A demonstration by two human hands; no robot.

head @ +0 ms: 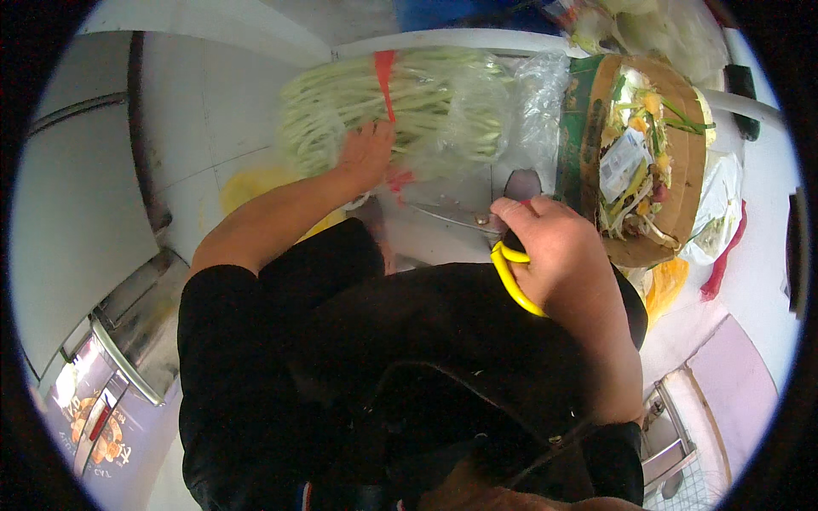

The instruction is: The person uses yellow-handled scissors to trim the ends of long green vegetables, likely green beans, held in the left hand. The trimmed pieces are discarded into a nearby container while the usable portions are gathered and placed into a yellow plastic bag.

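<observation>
A large bundle of pale green stalk vegetables, partly wrapped in clear plastic, lies on the floor in front of me. Red tape runs across it. My left hand rests on the bundle beside the tape, its fingers spread a little. Yellow-handled scissors are in my right hand, with the blades pointing left, below the bundle. A scrap of red tape sits just under the bundle, near the blade tips.
At the right stands a cardboard box holding vegetable trimmings. Crumpled clear plastic lies between box and bundle. A white plastic bag and a red strip are beyond the box. Yellow plastic lies near my left forearm.
</observation>
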